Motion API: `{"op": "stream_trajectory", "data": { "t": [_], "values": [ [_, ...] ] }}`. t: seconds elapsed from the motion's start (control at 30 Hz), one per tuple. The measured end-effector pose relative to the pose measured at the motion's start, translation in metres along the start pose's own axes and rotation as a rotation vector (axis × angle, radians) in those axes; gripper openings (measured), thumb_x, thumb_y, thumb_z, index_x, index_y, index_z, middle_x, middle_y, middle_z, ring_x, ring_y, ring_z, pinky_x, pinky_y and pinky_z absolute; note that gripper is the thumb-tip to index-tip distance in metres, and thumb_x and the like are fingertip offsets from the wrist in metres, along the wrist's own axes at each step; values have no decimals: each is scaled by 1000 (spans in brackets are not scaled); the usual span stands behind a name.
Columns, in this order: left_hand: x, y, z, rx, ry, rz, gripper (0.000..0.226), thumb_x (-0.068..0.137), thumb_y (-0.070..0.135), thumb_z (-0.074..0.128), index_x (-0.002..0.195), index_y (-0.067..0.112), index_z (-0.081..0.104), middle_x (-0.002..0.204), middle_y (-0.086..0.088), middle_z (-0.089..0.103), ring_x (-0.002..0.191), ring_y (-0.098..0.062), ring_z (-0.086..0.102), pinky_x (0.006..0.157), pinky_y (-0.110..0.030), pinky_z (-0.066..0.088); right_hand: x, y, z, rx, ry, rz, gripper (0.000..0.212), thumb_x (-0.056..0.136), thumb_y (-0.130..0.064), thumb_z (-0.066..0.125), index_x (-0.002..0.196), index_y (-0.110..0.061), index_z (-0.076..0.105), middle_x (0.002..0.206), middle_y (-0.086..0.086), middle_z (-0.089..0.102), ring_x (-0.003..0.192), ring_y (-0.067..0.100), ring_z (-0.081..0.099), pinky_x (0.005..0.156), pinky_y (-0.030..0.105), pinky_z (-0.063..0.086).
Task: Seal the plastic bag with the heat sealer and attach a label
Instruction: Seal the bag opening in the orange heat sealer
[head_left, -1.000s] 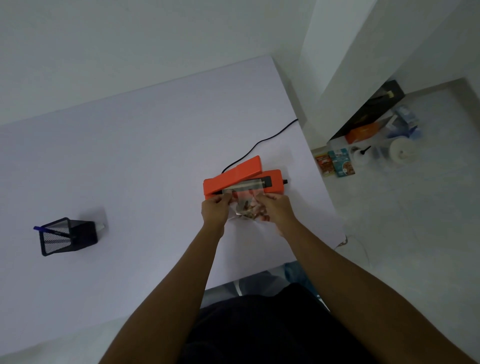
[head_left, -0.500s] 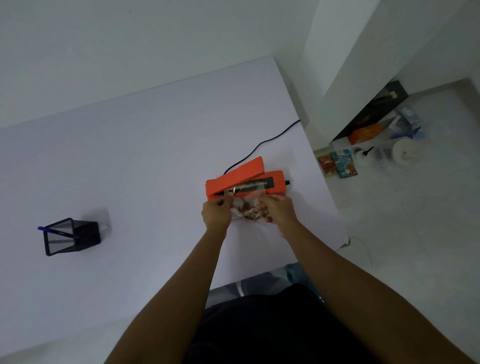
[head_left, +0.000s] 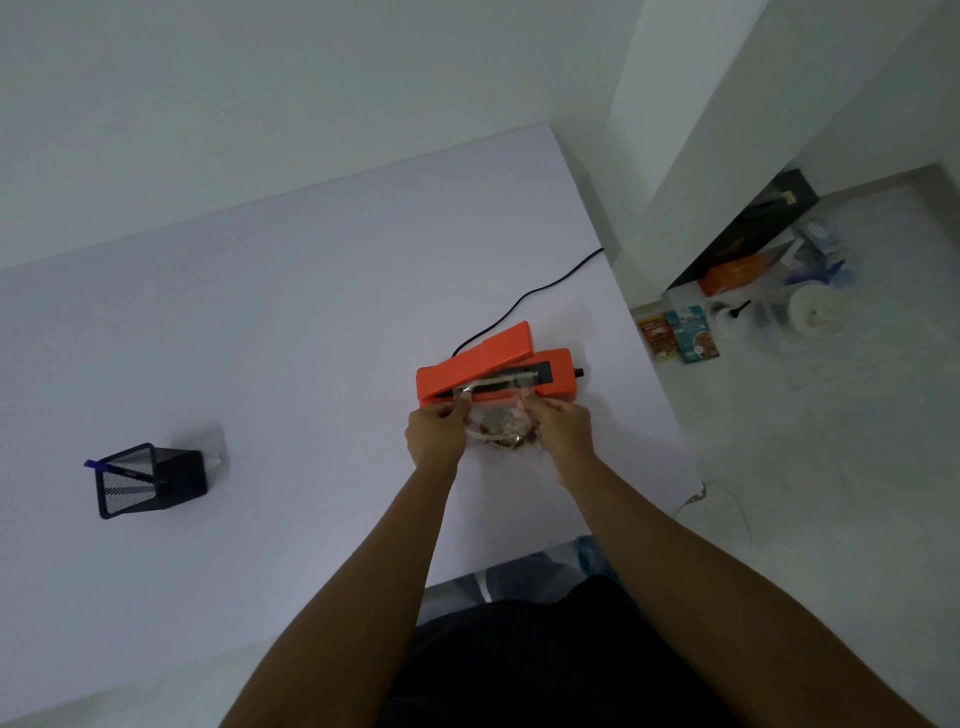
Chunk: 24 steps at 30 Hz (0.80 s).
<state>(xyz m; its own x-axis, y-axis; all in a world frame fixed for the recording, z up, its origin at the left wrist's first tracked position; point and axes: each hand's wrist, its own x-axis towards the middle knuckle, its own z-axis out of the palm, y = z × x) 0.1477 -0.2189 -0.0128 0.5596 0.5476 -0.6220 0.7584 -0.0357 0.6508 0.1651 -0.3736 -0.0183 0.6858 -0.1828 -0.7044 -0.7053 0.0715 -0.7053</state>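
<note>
An orange heat sealer (head_left: 558, 375) sits on the white table (head_left: 260, 338) with its lid arm raised. A clear plastic bag (head_left: 501, 428) holding brown pieces lies in front of it, its open top edge laid across the dark sealing strip. My left hand (head_left: 434, 434) pinches the bag's left top corner. Over on the other side, my right hand (head_left: 563, 428) pinches the right top corner. Both hands rest just before the sealer's front edge.
A black cord (head_left: 535, 293) runs from the sealer toward the table's far right edge. A black mesh pen holder (head_left: 150, 478) with a blue pen stands at the left. Packets, a box and a roll lie on the floor (head_left: 779, 467) to the right.
Both hands have shifted the bag slightly, drawing its top edge flatter across the sealing strip. The sealer's arm stays raised.
</note>
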Motion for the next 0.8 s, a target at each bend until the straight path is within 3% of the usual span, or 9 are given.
{"op": "stream_trajectory", "data": {
  "t": [0.17, 0.33, 0.8],
  "values": [
    [-1, 0, 2, -45, 0, -23, 36, 84, 43, 73, 72, 9, 73, 75, -8, 73, 63, -19, 60, 64, -31, 50, 0, -2, 0, 66, 0, 18, 20, 87, -21, 76, 94, -2, 76, 70, 0, 71, 43, -2, 60, 41, 12, 43],
    [0, 2, 3, -50, 8, -28, 32, 84, 44, 73, 65, 18, 69, 76, -8, 74, 68, -21, 65, 70, -35, 55, 2, -2, 2, 61, 8, 20, 19, 86, -23, 77, 91, -4, 77, 72, 1, 73, 46, -1, 62, 43, 13, 45],
    [-1, 4, 3, -32, 8, -36, 29, 86, 39, 72, 79, 11, 75, 74, -4, 72, 67, -20, 65, 67, -30, 53, 3, 1, 2, 83, 4, 30, 21, 86, -22, 77, 91, -2, 77, 76, 3, 75, 46, -2, 61, 45, 14, 46]
  ]
}}
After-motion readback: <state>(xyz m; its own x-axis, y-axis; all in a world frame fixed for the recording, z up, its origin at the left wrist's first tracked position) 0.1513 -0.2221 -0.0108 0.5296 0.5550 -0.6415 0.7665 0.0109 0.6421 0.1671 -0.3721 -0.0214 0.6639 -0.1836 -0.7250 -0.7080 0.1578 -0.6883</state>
